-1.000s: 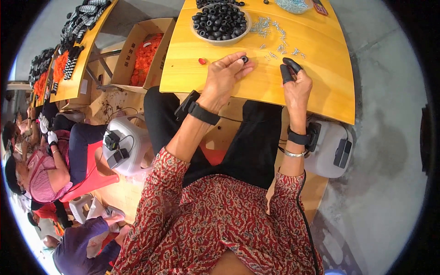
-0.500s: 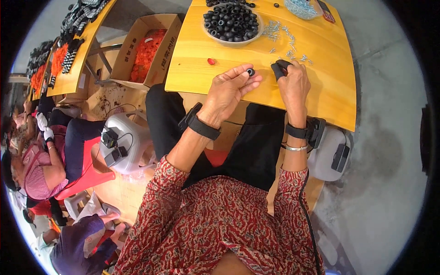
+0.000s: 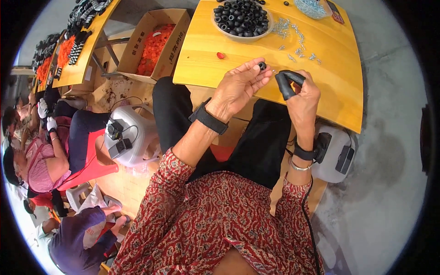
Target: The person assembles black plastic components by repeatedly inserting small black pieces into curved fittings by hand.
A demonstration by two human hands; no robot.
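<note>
Shifted leftward, the right hand (image 3: 303, 94) pinches what looks like a tiny silver piece (image 3: 274, 71), upper centre, just right of the black ring (image 3: 262, 66) gripped by the left hand (image 3: 238, 87). Its long axis is too small to tell.

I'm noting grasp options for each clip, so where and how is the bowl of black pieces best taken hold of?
Probably at the left and right of the rim of the bowl, coming from the person's side: it is round, with its near wall exposed. Black pieces are heaped loosely inside, so it should stay level.
</note>
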